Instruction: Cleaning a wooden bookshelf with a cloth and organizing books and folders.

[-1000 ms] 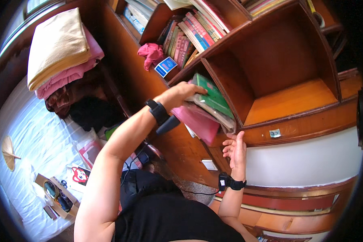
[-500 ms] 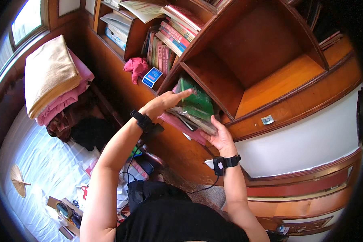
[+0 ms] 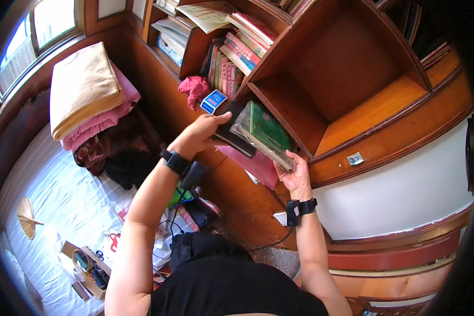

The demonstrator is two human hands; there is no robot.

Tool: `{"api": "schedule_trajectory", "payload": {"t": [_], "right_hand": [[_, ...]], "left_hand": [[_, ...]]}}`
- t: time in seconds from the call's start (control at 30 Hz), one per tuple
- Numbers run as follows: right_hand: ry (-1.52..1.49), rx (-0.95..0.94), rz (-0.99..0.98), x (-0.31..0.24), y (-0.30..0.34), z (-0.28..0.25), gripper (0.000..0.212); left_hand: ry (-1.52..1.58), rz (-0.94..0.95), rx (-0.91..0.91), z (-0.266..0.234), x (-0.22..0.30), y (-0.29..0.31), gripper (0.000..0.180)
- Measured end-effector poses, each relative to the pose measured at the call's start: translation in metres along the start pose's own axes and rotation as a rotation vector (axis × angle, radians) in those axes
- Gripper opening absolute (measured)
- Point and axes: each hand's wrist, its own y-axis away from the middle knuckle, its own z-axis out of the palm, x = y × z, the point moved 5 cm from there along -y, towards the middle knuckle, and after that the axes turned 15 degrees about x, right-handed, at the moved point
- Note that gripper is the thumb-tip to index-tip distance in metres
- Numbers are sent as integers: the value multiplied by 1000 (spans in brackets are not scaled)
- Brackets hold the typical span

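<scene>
Below the bare shelf compartment, my right hand grips the near lower corner of a green book in a clear plastic cover, thumb on top. My left hand is closed on a thin black book, which lies beside the green one and partly beneath it. The fingers under the black book are hidden. Beneath both books a pink folder or sheet sticks out, resting at the cabinet's edge.
A wooden bookcase stands ahead, with upright and stacked books in its left part. A blue-and-white box and a pink cloth sit on its ledge. At left, folded blankets and a hand fan lie on the bed.
My left hand has come off the green book's top and drawn left, now gripping the black book. The two books have spread apart. My right hand has shifted slightly, still gripping the green book.
</scene>
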Motion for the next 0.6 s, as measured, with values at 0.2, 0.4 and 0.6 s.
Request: {"api": "schedule_trajectory", "payload": {"t": [0.2, 0.4, 0.6], "right_hand": [[120, 17, -21, 14, 2, -14, 31], [237, -30, -81, 30, 26, -5, 35], [214, -187, -169, 49, 43, 3, 35]], "left_hand": [[55, 171, 246, -93, 14, 59, 28], [343, 310, 236, -79, 14, 101, 20], [23, 407, 42, 22, -5, 111, 36]]}}
